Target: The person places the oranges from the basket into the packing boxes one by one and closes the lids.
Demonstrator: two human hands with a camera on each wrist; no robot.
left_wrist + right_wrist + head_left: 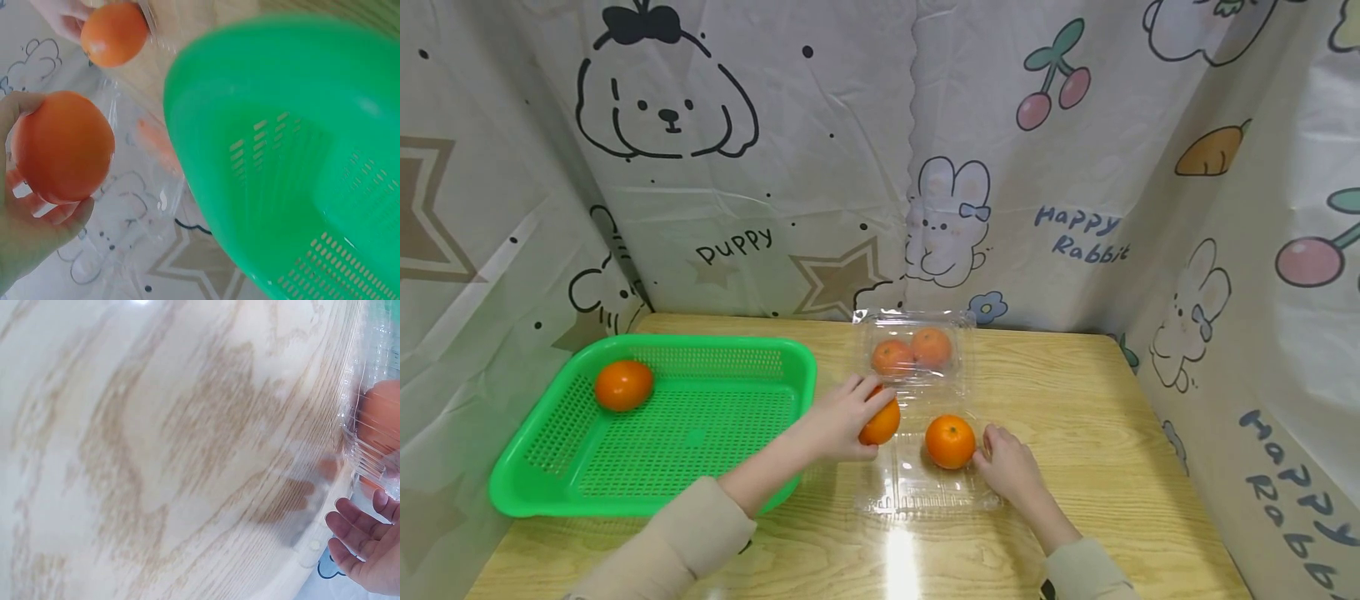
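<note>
Gripping one orange [886, 421], the left hand [842, 421] is just below the centre of the head frame, its thumb and fingers bent around the fruit. The right hand [1011, 467], lower right of centre, has relaxed, parted fingers just beside a second orange [950, 442], which lies on the clear plastic container [917, 497]; whether they touch, I cannot tell. Two further oranges [932, 348] show through clear plastic above. At lower left, a green basket [681, 510] on the worktop [1075, 400] holds another orange [623, 386].
</note>
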